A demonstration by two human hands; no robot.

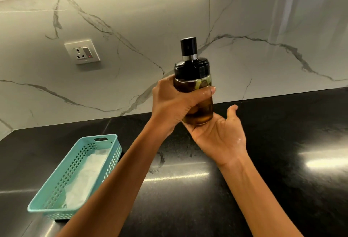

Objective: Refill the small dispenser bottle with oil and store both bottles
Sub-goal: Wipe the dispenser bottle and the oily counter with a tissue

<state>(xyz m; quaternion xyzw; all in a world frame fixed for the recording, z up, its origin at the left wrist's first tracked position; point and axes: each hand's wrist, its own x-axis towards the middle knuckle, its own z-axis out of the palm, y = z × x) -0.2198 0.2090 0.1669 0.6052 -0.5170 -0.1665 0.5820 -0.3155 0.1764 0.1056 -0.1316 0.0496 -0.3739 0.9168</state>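
Above the black countertop [188, 189], the left hand [175, 105] grips the upright oil dispenser bottle [194, 78] around its glass body, while the right hand [220, 135], palm open, supports its base.

Smooth clear glass dispenser bottle [204, 113] of amber oil, wrapped by the left grip [169, 103]. Above that grip sit a glossy black plastic collar [191, 69], a thin shiny metal ring [189, 57] and a glossy black cap [188, 47]. The right grip [220, 133], under the bottle's base, has a wet sheen. Below both grips, a polished black speckled stone desk [207, 184] mirrors the lights. Down-left of the left grip, a matt teal perforated plastic basket [111, 137] holds a crumpled white liner [88, 172], paper or cloth. Behind the grips, a smooth grey-veined marble-look wall [131, 20].
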